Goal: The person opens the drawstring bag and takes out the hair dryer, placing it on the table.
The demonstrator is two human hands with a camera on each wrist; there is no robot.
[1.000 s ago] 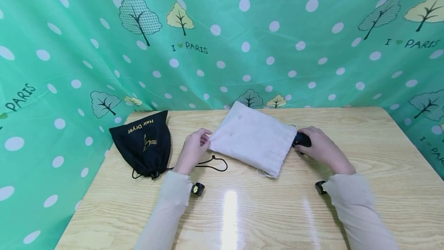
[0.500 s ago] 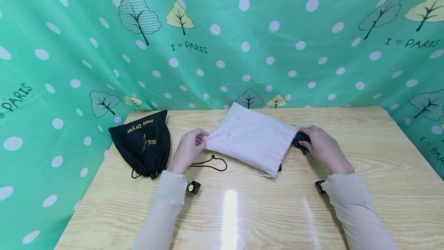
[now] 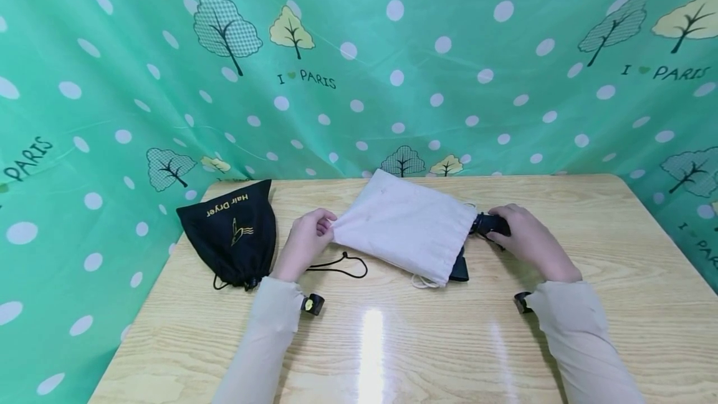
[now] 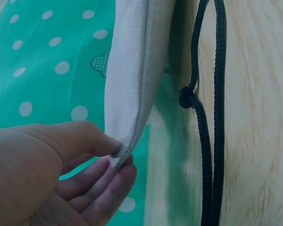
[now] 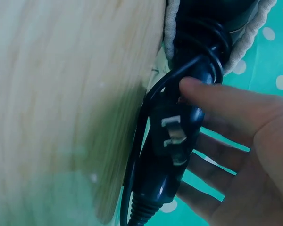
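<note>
A white cloth drawstring bag (image 3: 404, 223) lies tilted in mid-table with its mouth to the right. My left hand (image 3: 307, 237) pinches its lower left corner between thumb and fingers; the left wrist view shows the pulled seam of the bag (image 4: 132, 89). From the mouth sticks the black handle of a hair dryer (image 3: 493, 224), which my right hand (image 3: 527, 239) grips. In the right wrist view, the hair dryer (image 5: 162, 160) has silver parts on its handle and a black cord looped around it. Another black part (image 3: 459, 269) shows below the mouth; the rest is hidden inside.
A black drawstring pouch (image 3: 241, 235) printed "Hair Dryer" lies to the left. Its black cord (image 3: 353, 265) runs beneath my left wrist and ends in a loop. Behind the wooden table (image 3: 426, 341) hangs a green dotted curtain (image 3: 477, 5).
My left hand has drawn the bag's corner slightly leftward. My right hand has shifted a little to the right with the handle, and a black part has emerged at the mouth's lower side.
</note>
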